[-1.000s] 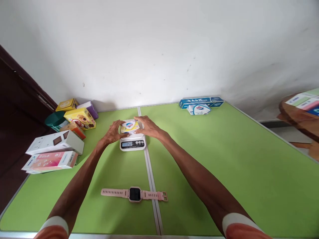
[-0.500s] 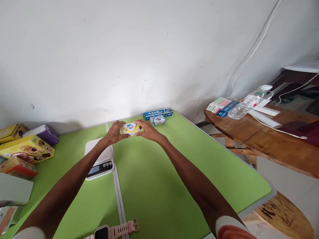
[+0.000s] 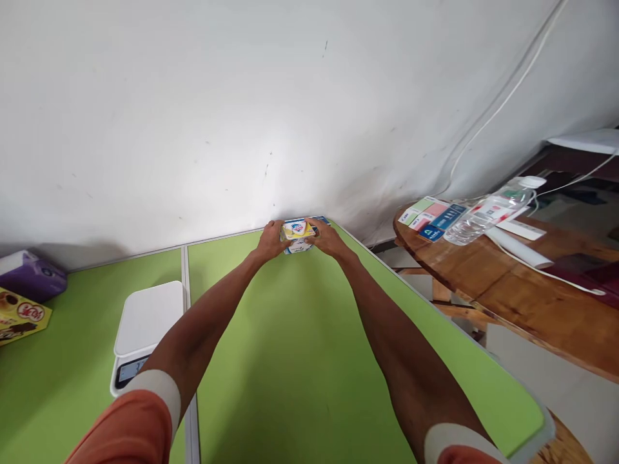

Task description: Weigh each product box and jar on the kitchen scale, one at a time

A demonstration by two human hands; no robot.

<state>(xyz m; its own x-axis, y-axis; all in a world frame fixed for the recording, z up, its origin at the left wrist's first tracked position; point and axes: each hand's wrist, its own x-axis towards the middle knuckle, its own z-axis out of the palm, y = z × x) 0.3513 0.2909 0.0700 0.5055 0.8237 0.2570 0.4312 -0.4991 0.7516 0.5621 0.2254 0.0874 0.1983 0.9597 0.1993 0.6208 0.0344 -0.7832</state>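
Between both hands is a yellow-and-white soap box (image 3: 298, 229), at the far edge of the green table (image 3: 290, 348). My left hand (image 3: 271, 241) grips its left end and my right hand (image 3: 327, 237) its right end. Just below it shows a white-and-blue soap box (image 3: 300, 245); whether the yellow one rests on it or is held just over it I cannot tell. A blue toothpaste box (image 3: 321, 220) lies behind, mostly hidden by the hands and the soap.
A white kitchen scale (image 3: 149, 319) stands left of the table's seam, partly behind my left arm. Further left are a purple pack (image 3: 33, 276) and a yellow snack box (image 3: 23, 317). At right, a wooden table (image 3: 522, 296) bears a plastic bottle (image 3: 493, 211) and colourful cards (image 3: 432, 218).
Both hands have carried the yellow soap box away from beside the scale, rightward to the white-and-blue soap box. The view has shifted, and the pink watch is out of sight.
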